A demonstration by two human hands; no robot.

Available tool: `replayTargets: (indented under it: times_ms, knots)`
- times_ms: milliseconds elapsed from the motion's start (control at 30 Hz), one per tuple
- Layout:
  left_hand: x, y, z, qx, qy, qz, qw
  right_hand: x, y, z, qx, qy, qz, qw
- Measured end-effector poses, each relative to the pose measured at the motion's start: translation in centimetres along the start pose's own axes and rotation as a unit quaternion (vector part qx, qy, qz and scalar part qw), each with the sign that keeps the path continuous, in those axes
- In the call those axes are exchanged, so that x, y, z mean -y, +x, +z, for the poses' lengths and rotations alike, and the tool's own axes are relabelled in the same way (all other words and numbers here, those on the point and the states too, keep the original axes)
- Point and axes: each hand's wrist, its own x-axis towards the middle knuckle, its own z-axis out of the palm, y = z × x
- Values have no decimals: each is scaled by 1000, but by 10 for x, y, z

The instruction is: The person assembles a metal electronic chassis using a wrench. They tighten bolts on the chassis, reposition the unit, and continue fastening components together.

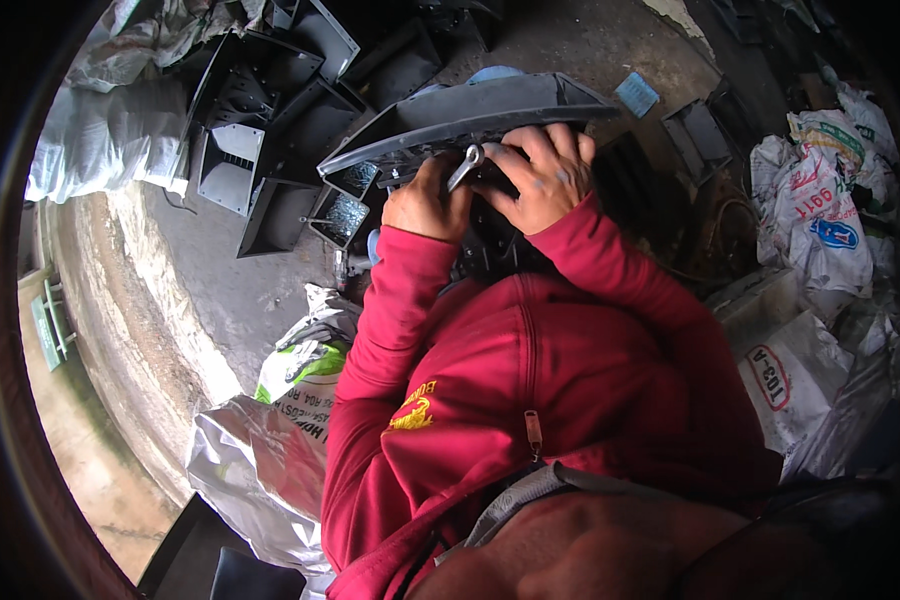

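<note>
A long dark grey metal housing [470, 110] lies tilted across my lap, its open underside toward me. My left hand [425, 203] is closed around the handle of a small silver wrench [464, 166], whose head sits at the housing's inner edge. My right hand [542, 172] presses flat on the housing's dark inside right beside the wrench head, fingers spread over the part. Both red sleeves come up from my red zipped jacket.
Several similar grey housings [260, 150] are piled on the concrete floor at upper left. White woven sacks [820, 220] crowd the right side, and more sacks [270, 450] lie at lower left. A small blue block [636, 94] rests on the floor above.
</note>
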Motion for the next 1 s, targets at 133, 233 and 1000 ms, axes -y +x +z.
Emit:
replayTargets:
  times_ms: [133,233,1000]
  knots:
    - [0,-1,-1,-3,-26,3,1000,0,5,-1,26,-7,-18,999]
    - [-2,-1,-4,13,-13,-5,1000,3,11,-8,61,-17,-32,997]
    - [6,-6,-19,47,18,-42,998,19,31,-22,224,-10,31,974]
